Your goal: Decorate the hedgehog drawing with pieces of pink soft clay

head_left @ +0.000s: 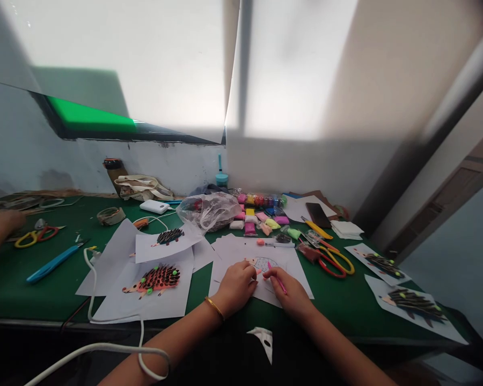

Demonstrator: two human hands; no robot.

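In the head view, a white paper sheet point(304, 276) with a dotted, spiny-animal outline point(266, 263) is laid on the green tabletop point(201, 296), under both hands. A slim, pink, stick-like tool point(282, 287) is gripped by the right hand point(292, 296). The left hand point(238, 282) is curled over the sheet; whether anything is pinched cannot be told. Small pink material point(258, 272) is apparently being shaped; fine fingertip control and a steadied sheet seem called for.
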